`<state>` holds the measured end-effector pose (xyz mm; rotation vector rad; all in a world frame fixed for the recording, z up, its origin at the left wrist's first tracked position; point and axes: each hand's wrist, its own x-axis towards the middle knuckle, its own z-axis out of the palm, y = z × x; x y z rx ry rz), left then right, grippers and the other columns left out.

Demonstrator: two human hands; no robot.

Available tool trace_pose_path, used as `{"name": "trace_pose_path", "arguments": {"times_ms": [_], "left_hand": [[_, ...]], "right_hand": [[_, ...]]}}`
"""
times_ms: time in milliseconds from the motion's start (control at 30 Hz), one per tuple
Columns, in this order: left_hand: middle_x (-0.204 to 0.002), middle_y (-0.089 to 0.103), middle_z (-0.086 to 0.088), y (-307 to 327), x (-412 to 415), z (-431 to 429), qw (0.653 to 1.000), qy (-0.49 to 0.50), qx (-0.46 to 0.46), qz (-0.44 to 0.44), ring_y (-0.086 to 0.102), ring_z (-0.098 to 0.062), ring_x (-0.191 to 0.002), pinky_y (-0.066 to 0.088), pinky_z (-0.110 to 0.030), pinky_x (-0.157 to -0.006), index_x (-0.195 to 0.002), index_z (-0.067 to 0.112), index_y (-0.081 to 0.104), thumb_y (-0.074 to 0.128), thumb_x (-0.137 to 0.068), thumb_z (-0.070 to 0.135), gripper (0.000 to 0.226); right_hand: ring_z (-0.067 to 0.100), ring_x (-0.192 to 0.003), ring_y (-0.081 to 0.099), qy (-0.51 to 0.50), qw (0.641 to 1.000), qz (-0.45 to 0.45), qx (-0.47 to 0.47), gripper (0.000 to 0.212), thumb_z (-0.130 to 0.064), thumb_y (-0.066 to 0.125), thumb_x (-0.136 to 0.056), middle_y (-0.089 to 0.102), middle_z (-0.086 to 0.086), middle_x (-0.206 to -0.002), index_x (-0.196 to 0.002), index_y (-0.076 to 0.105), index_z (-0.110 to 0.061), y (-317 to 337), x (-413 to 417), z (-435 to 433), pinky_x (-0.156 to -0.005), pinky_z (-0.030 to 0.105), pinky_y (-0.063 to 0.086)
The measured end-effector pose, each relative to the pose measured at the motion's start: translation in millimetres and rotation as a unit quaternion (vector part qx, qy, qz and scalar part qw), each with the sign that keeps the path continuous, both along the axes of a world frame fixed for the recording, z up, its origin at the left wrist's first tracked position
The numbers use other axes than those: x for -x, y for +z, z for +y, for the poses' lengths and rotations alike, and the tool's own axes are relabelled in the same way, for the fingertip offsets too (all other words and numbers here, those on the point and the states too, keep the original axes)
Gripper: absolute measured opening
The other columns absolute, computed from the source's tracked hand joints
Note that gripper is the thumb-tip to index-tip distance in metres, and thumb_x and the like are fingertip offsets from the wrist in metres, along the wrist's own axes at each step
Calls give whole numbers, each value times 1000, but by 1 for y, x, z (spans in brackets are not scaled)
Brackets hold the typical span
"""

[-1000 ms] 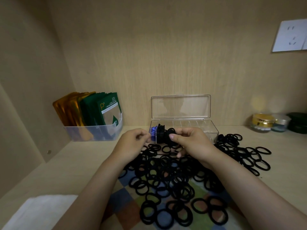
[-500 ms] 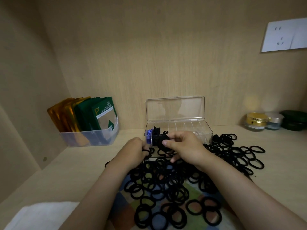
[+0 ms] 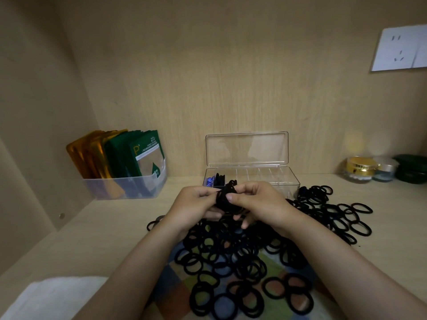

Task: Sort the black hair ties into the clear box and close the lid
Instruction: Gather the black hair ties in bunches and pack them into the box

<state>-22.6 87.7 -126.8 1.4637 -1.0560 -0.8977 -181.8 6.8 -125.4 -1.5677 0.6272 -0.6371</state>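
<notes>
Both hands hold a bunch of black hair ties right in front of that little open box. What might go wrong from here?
1. The bunch of hair ties, pinched between the left hand and right hand, might spring apart and drop into the loose pile.
2. The clear box has narrow compartments; ties standing too high could stop its lid closing.
3. The pile looks large for so small a box.

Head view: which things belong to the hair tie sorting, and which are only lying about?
Job: bundle of hair ties held by left hand and right hand; loose hair ties; clear box; its open lid.
Lying about: tub of sachets; jars; wall socket; white cloth; checked mat.
</notes>
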Motion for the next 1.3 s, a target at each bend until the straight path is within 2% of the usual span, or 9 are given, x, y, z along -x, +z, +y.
{"name": "trace_pose_path", "arguments": {"times_ms": [133, 300, 467, 633, 833, 967, 1067, 1200, 1300], "left_hand": [[-108, 74, -17, -2, -3, -1, 992, -68, -8, 107, 72, -29, -101, 59, -33, -85, -116, 4, 69, 52, -101, 29, 34], [-110, 75, -7, -4, -4, 0, 995, -94, 12, 28, 71, -19, -103, 56, -30, -92, -115, 12, 72, 72, -88, 13, 27], [-112, 74, -7, -7, -11, 2, 992, -122, 19, 32, 70, -19, -105, 55, -30, -92, -118, 13, 70, 69, -89, 5, 30], [-99, 74, -13, -4, -10, 2, 997, -73, 25, 11, 74, -18, -86, 60, -28, -80, -116, 10, 63, 71, -88, 7, 29], [-107, 75, -1, 15, -15, -16, 991, -79, 55, -94, 72, -13, -98, 58, -28, -86, -106, 30, 70, 66, -93, 14, 21], [-123, 66, 8, 28, -29, -40, 974, 0, 79, -213, 61, -7, -114, 47, -26, -100, -127, 27, 63, 52, -101, 26, 28], [-129, 62, 7, 17, -35, -52, 959, 69, 90, -260, 54, -9, -123, 42, -27, -105, -131, 25, 60, 42, -102, 17, 34], [-134, 50, 10, -7, -39, -54, 940, 57, 91, -323, 39, -8, -132, 30, -21, -108, -141, 29, 49, 35, -99, 9, 48], [-142, 45, 8, -19, -45, -57, 945, 42, 95, -311, 37, -6, -134, 28, -20, -109, -147, 34, 37, 34, -101, 17, 49]], "right_hand": [[21, -58, 66, -41, 999, 20, 12, 15, -16, 74, -88, 71, 5, -73, -97, 66, -7, -2, -1, -1, -44, 29, 54], [12, -56, 65, -80, 995, 47, 40, 35, -20, 79, -83, 63, 8, -90, -113, 63, -14, 1, -2, 0, -45, 28, 53], [25, -85, 72, 4, 999, 51, -3, 20, -18, 72, -90, 72, 19, -108, -105, 74, -5, 6, 7, 1, -56, 28, 59], [26, -83, 73, 22, 996, 69, -53, 33, -22, 73, -88, 73, 23, -100, -108, 70, 3, 13, 9, 1, -61, 28, 61], [23, -70, 68, -65, 997, 34, -40, 22, -18, 71, -90, 72, 16, -85, -103, 72, 0, 25, -7, -7, -50, 25, 56], [20, -58, 67, -153, 984, 83, 27, 24, -19, 72, -90, 72, 17, -80, -101, 69, 3, 44, -21, -31, -46, 28, 53], [20, -58, 66, -183, 970, 139, 75, 23, -21, 71, -91, 72, 16, -82, -102, 66, -1, 54, -33, -49, -43, 26, 48], [19, -55, 61, -174, 948, 228, 140, 21, -26, 71, -92, 73, 17, -79, -93, 67, -5, 56, -53, -69, -39, 21, 35], [16, -53, 57, -171, 917, 289, 214, 24, -26, 71, -91, 67, 12, -71, -94, 70, -2, 51, -66, -80, -42, 20, 41]]}}
